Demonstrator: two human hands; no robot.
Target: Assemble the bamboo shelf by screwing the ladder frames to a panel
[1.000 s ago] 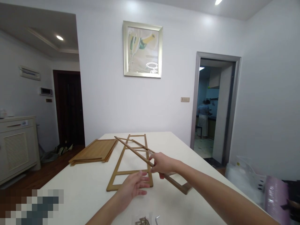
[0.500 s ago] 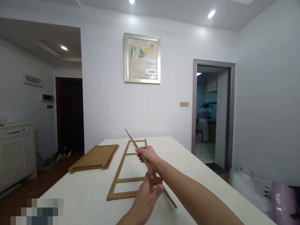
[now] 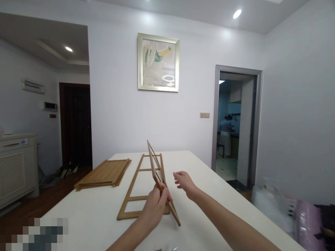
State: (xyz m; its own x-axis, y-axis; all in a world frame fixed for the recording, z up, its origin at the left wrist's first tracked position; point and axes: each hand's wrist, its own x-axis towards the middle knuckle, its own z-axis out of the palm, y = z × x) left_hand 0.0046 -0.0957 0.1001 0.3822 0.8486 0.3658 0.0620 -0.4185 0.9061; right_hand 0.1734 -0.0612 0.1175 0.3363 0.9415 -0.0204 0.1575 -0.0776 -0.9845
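Apparently for positioning, a wooden frame is gripped by the left hand above the tabletop, midway between side edges, while steadying seems required from the empty, loosely curled right hand.

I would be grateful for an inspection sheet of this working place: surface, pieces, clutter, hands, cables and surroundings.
Surface: white table, bare parts look clean.
Pieces: one wooden frame held tilted; a ladder-like frame lying flat; stacked panels to its left, apart from it.
Clutter: small metal piece at the bottom picture edge, mostly cut off.
Hands: left hand grips the tilted frame; right hand is off it, holding nothing.
Cables: nothing seen.
Surroundings: wall picture ahead; cabinet at left; person beyond the doorway; plastic-wrapped bundle at right.
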